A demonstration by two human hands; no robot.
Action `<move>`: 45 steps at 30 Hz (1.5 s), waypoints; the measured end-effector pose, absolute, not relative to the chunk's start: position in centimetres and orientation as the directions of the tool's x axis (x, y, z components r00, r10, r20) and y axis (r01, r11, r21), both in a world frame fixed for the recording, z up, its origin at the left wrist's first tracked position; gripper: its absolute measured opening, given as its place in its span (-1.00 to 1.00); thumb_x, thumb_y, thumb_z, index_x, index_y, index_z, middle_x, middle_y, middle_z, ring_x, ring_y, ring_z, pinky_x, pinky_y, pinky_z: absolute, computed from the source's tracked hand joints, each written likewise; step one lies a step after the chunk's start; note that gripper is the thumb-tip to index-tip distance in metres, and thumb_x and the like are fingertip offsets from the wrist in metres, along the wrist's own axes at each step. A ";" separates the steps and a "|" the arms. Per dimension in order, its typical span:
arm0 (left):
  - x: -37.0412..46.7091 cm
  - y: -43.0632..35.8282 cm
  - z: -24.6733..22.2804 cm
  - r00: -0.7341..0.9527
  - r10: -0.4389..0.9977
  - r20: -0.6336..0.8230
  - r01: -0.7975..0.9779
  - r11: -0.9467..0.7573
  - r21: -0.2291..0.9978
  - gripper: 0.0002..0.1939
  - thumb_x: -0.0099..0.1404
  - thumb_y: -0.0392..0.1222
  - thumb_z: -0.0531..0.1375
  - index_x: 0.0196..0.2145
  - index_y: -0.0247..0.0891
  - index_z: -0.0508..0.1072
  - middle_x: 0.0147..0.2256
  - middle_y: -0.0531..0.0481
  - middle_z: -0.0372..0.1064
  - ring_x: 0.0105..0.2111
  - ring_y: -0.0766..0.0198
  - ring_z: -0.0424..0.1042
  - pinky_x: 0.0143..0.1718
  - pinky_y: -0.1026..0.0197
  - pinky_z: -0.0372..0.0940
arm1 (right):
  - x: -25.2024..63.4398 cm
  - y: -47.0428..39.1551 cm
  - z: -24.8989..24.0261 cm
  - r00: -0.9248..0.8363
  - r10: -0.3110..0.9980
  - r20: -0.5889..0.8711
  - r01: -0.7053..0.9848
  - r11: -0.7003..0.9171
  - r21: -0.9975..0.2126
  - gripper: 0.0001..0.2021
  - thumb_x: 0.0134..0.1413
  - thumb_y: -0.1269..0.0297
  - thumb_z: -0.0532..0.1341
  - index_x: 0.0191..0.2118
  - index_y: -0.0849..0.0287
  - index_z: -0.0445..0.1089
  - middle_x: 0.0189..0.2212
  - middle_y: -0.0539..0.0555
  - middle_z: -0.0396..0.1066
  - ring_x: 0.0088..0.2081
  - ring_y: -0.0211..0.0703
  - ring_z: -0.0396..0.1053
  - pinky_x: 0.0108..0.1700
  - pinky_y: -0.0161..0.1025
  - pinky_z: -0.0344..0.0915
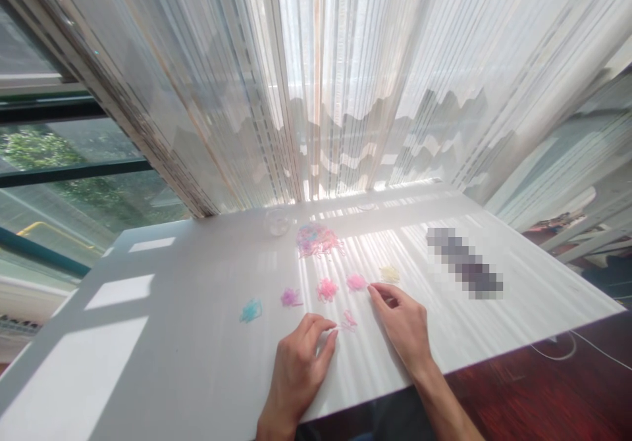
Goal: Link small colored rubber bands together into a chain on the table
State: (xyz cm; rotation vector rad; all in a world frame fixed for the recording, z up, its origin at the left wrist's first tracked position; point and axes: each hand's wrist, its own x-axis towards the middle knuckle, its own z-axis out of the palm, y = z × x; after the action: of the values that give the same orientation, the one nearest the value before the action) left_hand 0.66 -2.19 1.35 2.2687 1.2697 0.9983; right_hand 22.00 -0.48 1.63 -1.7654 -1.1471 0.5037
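My left hand point(305, 365) rests low over the table, thumb and forefinger tips brought together at a thin pink rubber band beside a small loose heap of pink rubber bands point(349, 322). Fingers of my right hand point(402, 322) are pinched at the edge of a light pink pile point(356, 282); what is between them is too small to make out. Sorted piles of thin bands lie in a row: blue point(251, 310), purple point(291, 297), bright pink point(326, 289) and pale yellow point(390, 273). Behind them sits a larger mixed-colour heap point(318, 239).
A clear round container point(277, 222) stands at the back of the white table point(197, 349), near a flat clear disc point(367, 205). On the right lies a pixelated dark object point(465, 263). Sheer striped curtains point(336, 85) hang along the far edge, with a window at left.
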 end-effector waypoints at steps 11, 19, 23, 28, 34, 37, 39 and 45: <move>0.7 -2.3 1.5 0.331 0.849 0.412 0.597 -0.526 0.605 -0.84 0.49 -0.23 0.10 -0.18 -0.15 0.49 -0.27 0.01 0.51 -0.33 0.27 0.57 -0.37 0.31 0.41 | 22.4 -0.8 1.4 0.426 0.859 0.285 0.520 0.026 -0.854 -0.68 0.16 -0.02 0.28 -0.30 0.13 0.64 -0.35 0.10 0.66 -0.49 -0.10 0.49 -0.35 -0.18 0.47; 0.5 -2.2 0.7 0.238 0.831 0.503 0.591 -0.535 0.604 -0.79 0.50 -0.17 0.14 0.03 -0.21 0.45 -0.23 -0.05 0.57 -0.53 0.36 0.43 -0.40 0.29 0.43 | 20.6 -2.2 2.1 -0.026 0.923 0.384 0.417 0.359 -0.835 -0.84 0.26 0.20 0.29 -0.25 0.11 0.60 -0.35 0.07 0.61 -0.38 -0.15 0.50 -0.30 -0.27 0.47; 0.6 -2.2 1.0 0.227 0.819 0.527 0.584 -0.548 0.599 -0.82 0.51 -0.20 0.13 -0.09 -0.22 0.53 -0.28 -0.05 0.60 -0.49 0.32 0.49 -0.34 0.29 0.45 | 19.8 -2.2 2.2 -0.147 0.909 0.391 0.394 0.416 -0.820 -0.87 0.29 0.26 0.26 -0.24 0.11 0.58 -0.38 0.03 0.58 -0.38 -0.18 0.49 -0.30 -0.29 0.44; 0.6 -2.3 1.5 0.186 0.838 0.513 0.588 -0.513 0.626 -0.81 0.48 -0.21 0.15 -0.15 -0.20 0.58 -0.32 -0.03 0.61 -0.47 0.31 0.50 -0.35 0.29 0.45 | 19.8 -2.1 1.9 -0.138 0.910 0.391 0.404 0.412 -0.816 -0.87 0.29 0.27 0.25 -0.19 0.11 0.57 -0.34 0.05 0.58 -0.37 -0.19 0.50 -0.28 -0.29 0.45; -2.3 -1.9 1.9 -0.044 0.869 0.492 0.748 -0.298 0.593 -0.78 0.44 -0.08 0.18 -0.20 -0.14 0.63 -0.27 0.01 0.62 -0.56 0.33 0.41 -0.44 0.27 0.40 | 19.8 -2.3 1.9 -0.111 0.906 0.408 0.437 0.413 -0.799 -0.85 0.34 0.27 0.20 -0.21 0.12 0.53 -0.32 0.08 0.57 -0.35 -0.16 0.50 -0.33 -0.27 0.42; -4.1 -1.3 1.9 -0.070 0.872 0.485 0.826 -0.222 0.519 -0.75 0.42 -0.04 0.17 -0.25 -0.10 0.64 -0.30 0.05 0.59 -0.59 0.33 0.39 -0.51 0.28 0.35 | 19.7 -2.4 1.9 -0.136 0.896 0.424 0.447 0.437 -0.781 -0.86 0.34 0.29 0.20 -0.22 0.10 0.52 -0.35 0.06 0.55 -0.36 -0.15 0.49 -0.29 -0.24 0.44; -4.8 -0.9 1.8 -0.065 0.877 0.477 0.856 -0.197 0.478 -0.76 0.41 -0.05 0.18 -0.26 -0.10 0.65 -0.31 0.05 0.58 -0.59 0.34 0.38 -0.53 0.29 0.32 | 19.7 -2.4 1.9 -0.150 0.890 0.430 0.451 0.448 -0.772 -0.86 0.34 0.30 0.19 -0.22 0.10 0.51 -0.36 0.06 0.54 -0.37 -0.15 0.48 -0.28 -0.23 0.44; -5.3 -0.1 1.1 -0.035 0.899 0.436 0.896 -0.164 0.411 -0.85 0.37 -0.15 0.25 -0.15 -0.07 0.63 -0.28 0.10 0.57 -0.56 0.38 0.40 -0.52 0.35 0.28 | 19.7 -2.5 1.9 -0.149 0.894 0.422 0.456 0.441 -0.773 -0.85 0.35 0.30 0.18 -0.23 0.10 0.51 -0.37 0.05 0.52 -0.36 -0.15 0.48 -0.28 -0.24 0.43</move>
State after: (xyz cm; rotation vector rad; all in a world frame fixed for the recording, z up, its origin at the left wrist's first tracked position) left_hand -5.33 -0.08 1.07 2.1789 2.0280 0.9917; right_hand 19.73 -2.48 1.91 -1.1607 -1.7747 0.5977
